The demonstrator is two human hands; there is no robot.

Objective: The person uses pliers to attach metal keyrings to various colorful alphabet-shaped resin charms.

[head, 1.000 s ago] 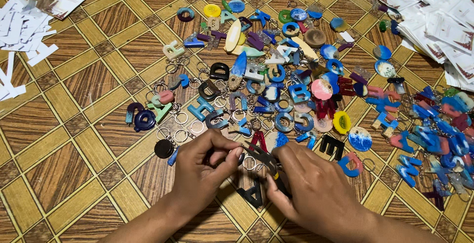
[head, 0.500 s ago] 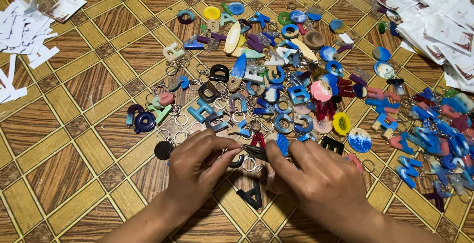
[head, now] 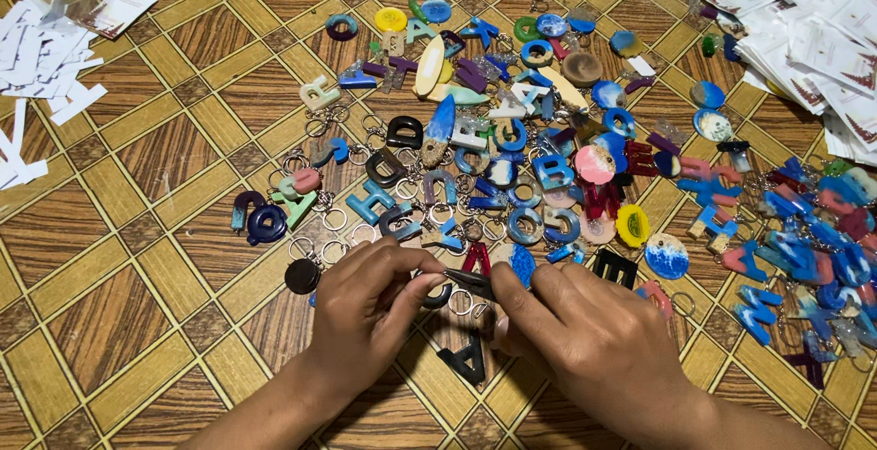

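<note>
Letter keychains (head: pixel 548 176) crowd the patterned floor (head: pixel 119 258) beyond both hands, paper cards (head: pixel 804 39) far right. Right hand (head: pixel 594 340) pinches dark pliers (head: pixel 470 283) lying sideways, tips leftward; left hand (head: pixel 365 308) pinches a key ring (head: pixel 437 296)

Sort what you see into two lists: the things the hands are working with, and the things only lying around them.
In hand:
- left hand at a metal key ring
- right hand holding slim dark pliers
- black letter charm just below the hands

Lying about:
- heap of coloured letter keychains
- white paper strips
- stack of printed cards
- patterned floor
</note>
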